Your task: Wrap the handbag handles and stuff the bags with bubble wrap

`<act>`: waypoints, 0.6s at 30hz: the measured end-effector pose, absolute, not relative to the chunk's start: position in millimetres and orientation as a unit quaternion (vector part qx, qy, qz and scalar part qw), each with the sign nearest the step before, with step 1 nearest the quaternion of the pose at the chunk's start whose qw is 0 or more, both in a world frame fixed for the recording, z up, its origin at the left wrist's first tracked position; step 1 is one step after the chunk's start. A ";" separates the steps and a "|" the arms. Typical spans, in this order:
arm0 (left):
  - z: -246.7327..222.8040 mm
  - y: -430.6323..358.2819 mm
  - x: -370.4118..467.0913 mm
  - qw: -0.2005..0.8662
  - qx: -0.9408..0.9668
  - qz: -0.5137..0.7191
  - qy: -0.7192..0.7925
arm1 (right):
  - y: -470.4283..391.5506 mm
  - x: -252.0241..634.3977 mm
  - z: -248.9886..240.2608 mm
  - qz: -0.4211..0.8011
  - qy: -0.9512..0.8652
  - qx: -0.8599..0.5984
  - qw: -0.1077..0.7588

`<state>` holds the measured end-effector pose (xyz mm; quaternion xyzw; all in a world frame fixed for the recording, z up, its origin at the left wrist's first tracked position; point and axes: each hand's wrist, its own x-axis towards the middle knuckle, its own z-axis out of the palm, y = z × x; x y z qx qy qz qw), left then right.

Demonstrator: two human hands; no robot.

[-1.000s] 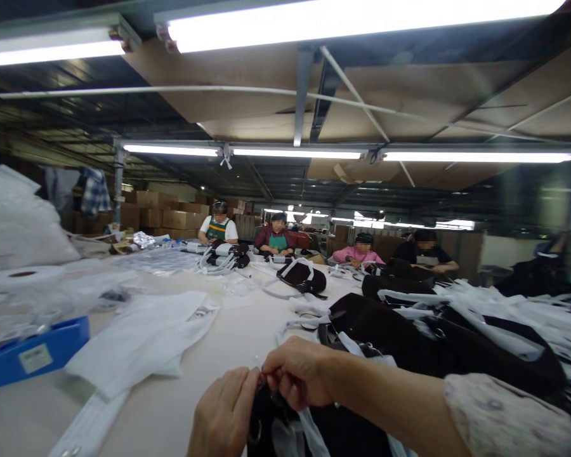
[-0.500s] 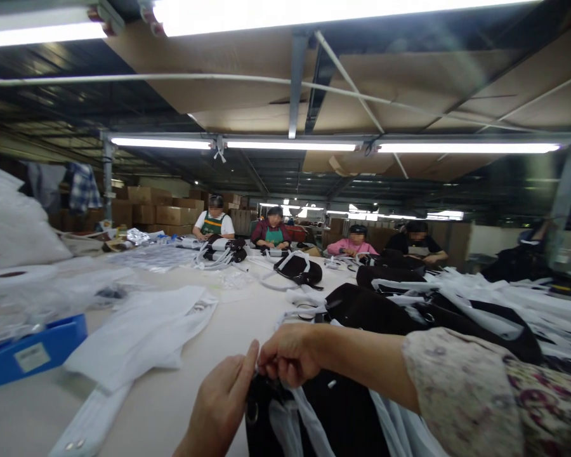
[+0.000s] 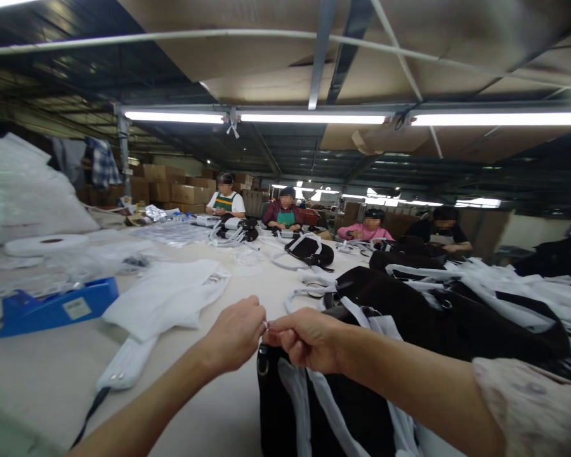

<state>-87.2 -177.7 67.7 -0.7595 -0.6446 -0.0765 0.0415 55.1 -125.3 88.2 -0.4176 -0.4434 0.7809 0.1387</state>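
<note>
My left hand [image 3: 238,331] is closed, its fingertips pinched together at the top edge of a black bag [image 3: 335,400]. Right against it, my right hand [image 3: 309,339] pinches too, thumb and forefinger meeting the left fingers. A tiny whitish bit shows between the two hands, too small to name. The bag lies below the right hand and forearm, with straps wrapped in white tissue [image 3: 297,406] across it and a metal ring [image 3: 263,365] near its upper left corner. My right forearm hides part of the bag.
To the left lie a white wrapped piece [image 3: 166,295] and a blue tape dispenser [image 3: 59,306]. More black bags [image 3: 385,295] with white-wrapped straps fill the right side. Several co-workers sit across the white table [image 3: 245,273]; one wears a green apron [image 3: 225,202].
My left hand has turned and closed from a more outstretched pose, its fingers now pinched against the right hand's. The view has tilted down and shifted left.
</note>
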 end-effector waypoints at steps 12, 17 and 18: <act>77.4 -175.2 -95.5 0.019 -0.801 -0.087 -0.592 | -202.9 78.2 24.9 0.862 -0.131 -0.323 0.368; 79.7 -179.6 -90.7 0.041 -0.796 -0.088 -0.597 | -217.7 78.3 -15.5 0.834 -0.381 -0.252 0.309; 79.8 -180.2 -90.7 0.041 -0.797 -0.088 -0.597 | -217.6 81.6 -14.9 0.811 -0.420 -0.254 0.318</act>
